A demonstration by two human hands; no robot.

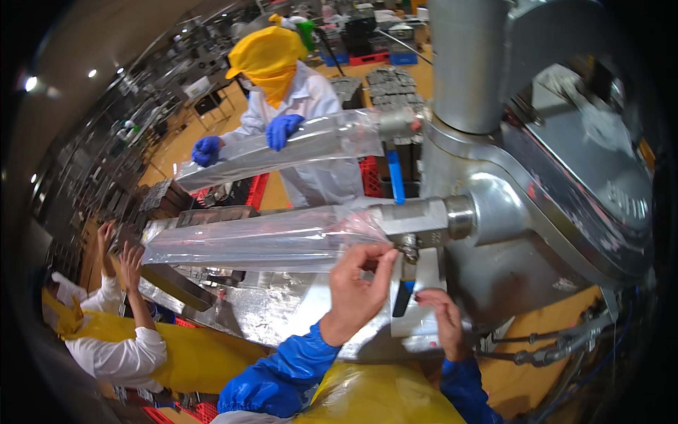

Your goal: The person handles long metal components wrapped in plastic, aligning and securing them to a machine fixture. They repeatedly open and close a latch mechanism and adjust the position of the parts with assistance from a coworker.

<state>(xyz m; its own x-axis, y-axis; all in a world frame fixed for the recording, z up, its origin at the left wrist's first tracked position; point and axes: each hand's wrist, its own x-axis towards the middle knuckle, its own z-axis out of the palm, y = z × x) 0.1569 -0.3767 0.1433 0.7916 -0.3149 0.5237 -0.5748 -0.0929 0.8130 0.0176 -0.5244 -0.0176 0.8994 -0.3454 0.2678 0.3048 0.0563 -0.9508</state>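
Observation:
A long clear plastic bag (247, 244) lies along the metal table, its mouth gathered over a steel outlet pipe (417, 218). My left hand (357, 286) is closed at the near side of that mouth, thumb and forefinger pinched at the edge of the film. Below the pipe hangs a valve lever (404, 298) with a blue and black grip. Just right of the lever is my right hand (445, 318), open with fingers loosely bent, seemingly not touching it. Pinkish residue shows inside the bag near the pipe.
A large steel machine (508, 212) stands at right. Across the table, a co-worker's blue-gloved hands (282, 131) rest on a second clear bag (318, 141) on another outlet with a blue lever (395, 177). At left, another co-worker's bare hands (131, 265) are raised near the bag's far end.

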